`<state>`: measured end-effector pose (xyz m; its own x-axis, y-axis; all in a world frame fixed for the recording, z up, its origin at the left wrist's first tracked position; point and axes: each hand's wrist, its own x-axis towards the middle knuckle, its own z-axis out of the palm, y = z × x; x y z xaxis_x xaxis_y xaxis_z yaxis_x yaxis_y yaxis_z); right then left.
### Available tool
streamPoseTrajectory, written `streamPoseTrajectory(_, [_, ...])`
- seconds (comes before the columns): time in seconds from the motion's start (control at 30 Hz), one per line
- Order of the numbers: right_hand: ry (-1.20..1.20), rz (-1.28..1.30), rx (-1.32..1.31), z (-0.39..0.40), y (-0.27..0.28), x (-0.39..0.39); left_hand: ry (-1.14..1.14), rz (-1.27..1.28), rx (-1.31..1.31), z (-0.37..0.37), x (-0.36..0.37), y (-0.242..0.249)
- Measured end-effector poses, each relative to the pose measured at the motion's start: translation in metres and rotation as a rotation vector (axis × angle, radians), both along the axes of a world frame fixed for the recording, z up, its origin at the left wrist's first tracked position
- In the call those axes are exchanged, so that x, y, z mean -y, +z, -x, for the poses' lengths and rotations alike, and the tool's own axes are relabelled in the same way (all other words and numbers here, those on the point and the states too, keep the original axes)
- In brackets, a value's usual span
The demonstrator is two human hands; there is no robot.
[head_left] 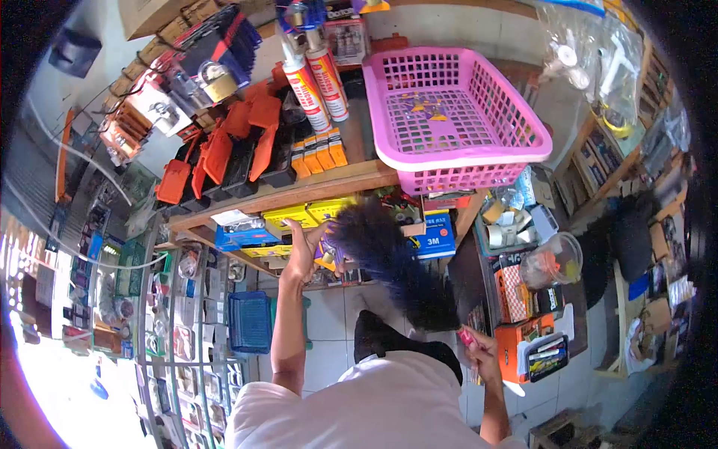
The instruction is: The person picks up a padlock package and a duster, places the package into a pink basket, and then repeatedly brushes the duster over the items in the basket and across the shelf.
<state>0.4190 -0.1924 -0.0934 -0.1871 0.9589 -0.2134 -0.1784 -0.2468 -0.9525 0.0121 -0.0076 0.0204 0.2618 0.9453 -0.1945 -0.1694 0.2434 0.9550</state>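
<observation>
My right hand (484, 355) is closed around the pink handle of a dark feather duster (400, 266). Its fluffy head reaches up and left to the shelf under the wooden counter (329, 187). At that shelf my left hand (301, 258) grips a small purple-and-yellow packet (327, 251), partly hidden by the duster's feathers. Close behind that hand are yellow boxes (288, 217) on the shelf. To the right of the duster head stands a blue 3M box (435, 238).
A pink basket (464, 159) with a few small packets sits on the counter. Left of it are sealant tubes (307, 90), orange-lidded black cases (217, 156) and small orange boxes (319, 153). A side table holds a clear tub (552, 259). Metal racks (196, 329) stand at left.
</observation>
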Motion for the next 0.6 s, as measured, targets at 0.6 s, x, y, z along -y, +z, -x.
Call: streamPoseTrajectory(0.6, [0.017, -0.129, 0.151, 0.020, -0.008, -0.021, 0.138, 0.047, 0.181, -0.036, -0.014, -0.028])
